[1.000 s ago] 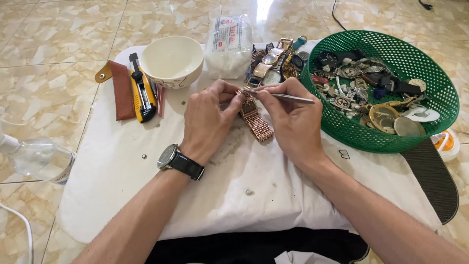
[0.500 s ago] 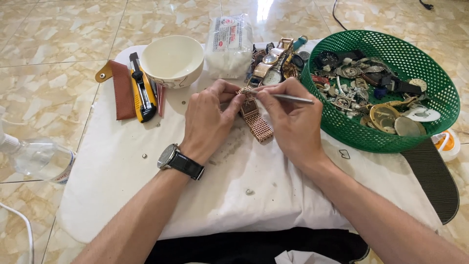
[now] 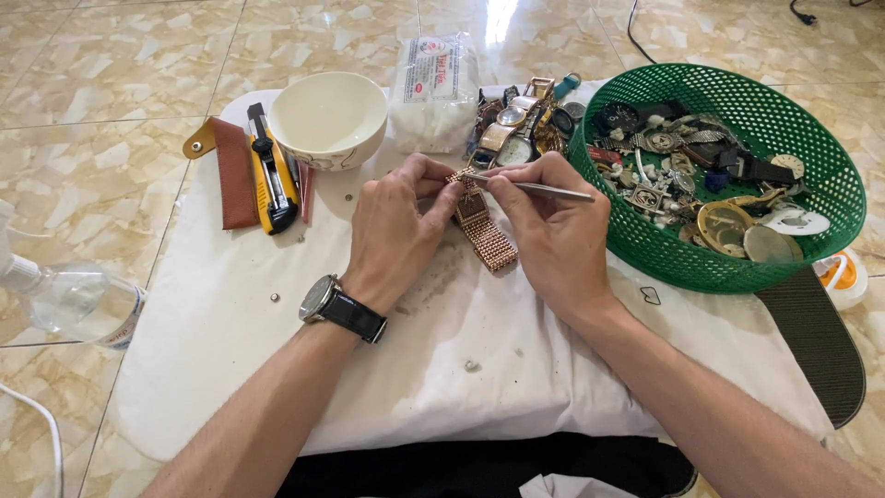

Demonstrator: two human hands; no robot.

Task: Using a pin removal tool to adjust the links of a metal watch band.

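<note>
Right now you have the watch [image 3: 475,212] pinched in your left hand [image 3: 395,231], thumb and fingers closed around its case end, while the rose-gold mesh band [image 3: 489,242] hangs down onto the white cloth [image 3: 230,323]. Your right hand [image 3: 553,231] is closed in a pen-like pinch on a thin metal tool [image 3: 539,189], its tip touching the watch where band meets case. By my reading the work is mid-way: the band looks attached, and nothing freshly removed lies beside your hands except a few tiny loose bits on the cloth, so the fiddly part seems unfinished. I cannot tell whether a pin is already out.

Both wrists rest low on the cloth, palms turned inward toward each other, knuckles nearly touching, forearms angling in from the lower corners. A wristwatch [image 3: 336,304] sits on your left wrist. Near you stand a bowl [image 3: 327,120], a yellow knife [image 3: 274,171], a watch pile [image 3: 516,120] and a green basket [image 3: 830,184].
</note>
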